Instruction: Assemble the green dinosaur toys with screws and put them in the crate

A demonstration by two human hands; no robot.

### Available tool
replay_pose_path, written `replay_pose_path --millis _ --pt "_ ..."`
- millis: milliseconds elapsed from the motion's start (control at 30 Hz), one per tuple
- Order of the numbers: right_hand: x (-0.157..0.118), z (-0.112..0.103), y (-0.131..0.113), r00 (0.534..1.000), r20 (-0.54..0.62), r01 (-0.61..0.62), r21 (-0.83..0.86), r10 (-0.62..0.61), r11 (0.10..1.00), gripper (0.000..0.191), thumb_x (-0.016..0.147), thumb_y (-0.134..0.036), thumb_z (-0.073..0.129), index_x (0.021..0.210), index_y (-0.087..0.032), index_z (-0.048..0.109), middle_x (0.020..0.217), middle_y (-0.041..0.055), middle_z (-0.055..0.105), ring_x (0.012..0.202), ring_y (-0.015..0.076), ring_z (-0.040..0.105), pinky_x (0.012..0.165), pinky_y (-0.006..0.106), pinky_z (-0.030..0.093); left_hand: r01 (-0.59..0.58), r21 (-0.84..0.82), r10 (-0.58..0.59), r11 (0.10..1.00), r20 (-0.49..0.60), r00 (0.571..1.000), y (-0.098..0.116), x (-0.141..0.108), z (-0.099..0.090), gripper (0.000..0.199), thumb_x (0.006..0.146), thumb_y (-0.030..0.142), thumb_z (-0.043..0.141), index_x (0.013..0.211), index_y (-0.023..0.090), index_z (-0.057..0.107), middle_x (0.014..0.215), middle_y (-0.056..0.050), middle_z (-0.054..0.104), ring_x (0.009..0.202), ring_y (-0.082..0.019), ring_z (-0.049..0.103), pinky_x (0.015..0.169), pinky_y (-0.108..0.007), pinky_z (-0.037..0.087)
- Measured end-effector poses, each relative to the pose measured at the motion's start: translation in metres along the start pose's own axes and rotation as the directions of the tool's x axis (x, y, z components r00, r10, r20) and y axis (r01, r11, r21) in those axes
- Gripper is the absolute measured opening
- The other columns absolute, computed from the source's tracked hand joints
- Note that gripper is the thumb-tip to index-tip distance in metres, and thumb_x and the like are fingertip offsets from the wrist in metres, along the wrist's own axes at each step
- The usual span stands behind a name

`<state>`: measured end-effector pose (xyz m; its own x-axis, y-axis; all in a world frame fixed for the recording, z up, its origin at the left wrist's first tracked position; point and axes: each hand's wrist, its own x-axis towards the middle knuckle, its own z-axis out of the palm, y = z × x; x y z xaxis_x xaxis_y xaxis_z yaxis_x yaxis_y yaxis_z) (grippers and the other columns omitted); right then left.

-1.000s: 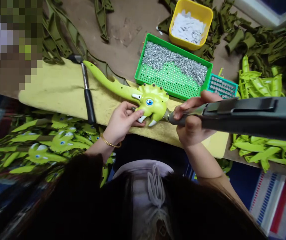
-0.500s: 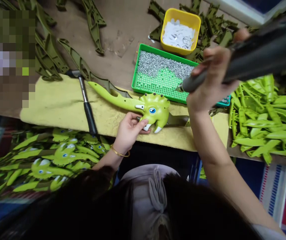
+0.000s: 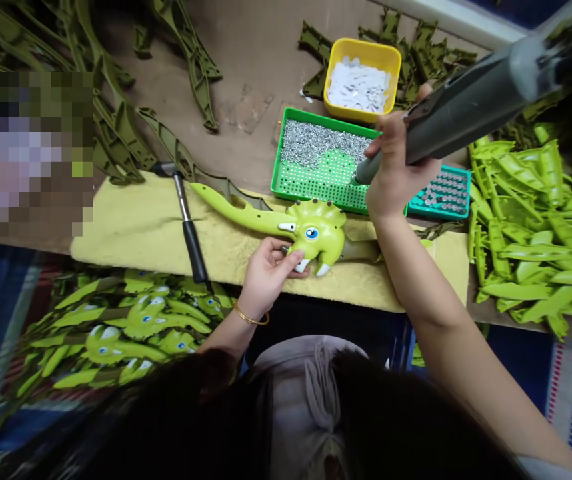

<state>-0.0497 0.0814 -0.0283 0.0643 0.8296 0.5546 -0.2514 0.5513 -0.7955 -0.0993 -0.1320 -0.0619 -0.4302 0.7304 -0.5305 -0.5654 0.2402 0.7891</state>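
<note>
Two bare hands are at work: the left hand (image 3: 266,277) holds a green toy dinosaur (image 3: 316,230) in a narrow grip at its head, the toy lying on a yellow pad (image 3: 131,223); the right hand (image 3: 396,167) closes round a grey electric screwdriver (image 3: 466,113), raised above a green tray of screws (image 3: 277,153).

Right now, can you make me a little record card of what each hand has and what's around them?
left hand: on the head of a lime-green dinosaur toy
right hand: gripping a dark electric screwdriver, raised above the toy
under the toy: a yellow pad
beside the toy: a hammer, lying on the pad
behind the toy: a green tray holding screws
farther back: a yellow tub of white paper bits
</note>
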Motion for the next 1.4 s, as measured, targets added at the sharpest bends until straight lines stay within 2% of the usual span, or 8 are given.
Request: replay_pose_path --millis 167,267,667,767,900,1100,1300,1400 --pt "-0.008 -0.009 -0.047 0.996 0.054 0.063 0.163 -0.072 0.985 0.032 0.08 -0.049 0.068 0.106 -0.032 0.062 0.077 -0.0067 0.063 0.044 0.0027 0.046 0.04 0.019 0.036 -0.02 0.004 0.02 1.0 0.004 1.0 -0.001 0.001 0.0 0.056 0.058 0.048 0.085 0.086 0.017 0.048 0.064 0.002 0.068 0.057 -0.015 0.069 0.058 -0.03 0.063" --pt "-0.024 -0.017 -0.069 0.981 0.191 0.027 0.078 -0.042 0.997 0.028 0.082 -0.053 0.065 0.107 -0.04 0.064 0.077 -0.0078 0.063 0.043 0.0034 0.046 0.039 0.02 0.037 -0.018 0.001 0.018 1.0 -0.006 1.0 -0.001 0.001 0.001 0.055 0.057 0.048 0.085 0.085 0.017 0.048 0.063 0.002 0.067 0.057 -0.017 0.069 0.058 -0.033 0.064" --pt "-0.044 -0.024 -0.058 0.898 0.438 -0.04 0.009 0.032 0.999 0.034 0.079 -0.048 0.069 0.112 -0.042 0.063 0.067 -0.008 0.057 0.046 0.0086 0.051 0.044 0.024 0.046 -0.008 -0.022 0.007 1.0 -0.019 1.0 -0.005 0.0 0.0 0.05 0.062 0.045 0.083 0.087 0.018 0.05 0.068 0.002 0.068 0.06 -0.016 0.068 0.057 -0.032 0.063" --pt "-0.032 -0.009 -0.06 0.946 0.324 -0.048 0.072 0.022 0.996 0.029 0.078 -0.046 0.072 0.105 -0.038 0.067 0.072 -0.0074 0.065 0.043 0.0061 0.049 0.04 0.021 0.04 0.003 -0.018 -0.004 1.0 -0.014 1.0 -0.004 0.0 0.0 0.05 0.062 0.045 0.083 0.088 0.018 0.05 0.069 0.001 0.068 0.06 -0.016 0.069 0.057 -0.031 0.063" --pt "-0.017 0.017 -0.029 0.994 0.09 0.057 0.066 -0.063 0.996 0.028 0.082 -0.051 0.067 0.105 -0.037 0.065 0.077 -0.0063 0.062 0.046 0.006 0.049 0.042 0.022 0.039 0.011 -0.016 -0.011 1.0 0.018 1.0 -0.002 0.0 -0.001 0.05 0.062 0.046 0.082 0.088 0.018 0.049 0.071 0.002 0.068 0.058 -0.015 0.068 0.058 -0.03 0.063" --pt "-0.018 0.021 0.017 0.996 0.087 -0.005 -0.069 0.011 0.998 0.054 0.074 -0.065 0.067 0.111 -0.027 0.055 0.077 -0.0033 0.056 0.047 0.0061 0.047 0.045 0.024 0.042 0.054 -0.033 -0.054 0.998 0.022 0.998 0.0 -0.001 0.0 0.054 0.06 0.047 0.084 0.087 0.018 0.048 0.069 0.001 0.069 0.058 -0.016 0.069 0.057 -0.029 0.063" --pt "-0.024 0.016 0.024 0.981 0.173 -0.045 -0.213 0.083 0.976 0.068 0.08 -0.075 0.049 0.131 -0.031 0.045 0.084 -0.0003 0.054 0.055 0.0095 0.052 0.052 0.027 0.046 0.029 -0.034 -0.028 0.999 0.009 1.0 -0.001 -0.002 0.002 0.057 0.057 0.051 0.084 0.087 0.017 0.048 0.065 0.003 0.066 0.058 -0.014 0.068 0.056 -0.028 0.062" --pt "-0.017 0.019 0.011 0.986 0.163 -0.012 -0.115 0.031 0.993 0.059 0.08 -0.067 0.058 0.125 -0.03 0.051 0.084 -0.001 0.056 0.052 0.0069 0.051 0.049 0.025 0.045 0.03 -0.046 -0.028 0.998 0.039 0.999 -0.002 0.0 0.0 0.058 0.058 0.051 0.083 0.088 0.017 0.047 0.067 0.003 0.066 0.058 -0.014 0.068 0.057 -0.029 0.062"
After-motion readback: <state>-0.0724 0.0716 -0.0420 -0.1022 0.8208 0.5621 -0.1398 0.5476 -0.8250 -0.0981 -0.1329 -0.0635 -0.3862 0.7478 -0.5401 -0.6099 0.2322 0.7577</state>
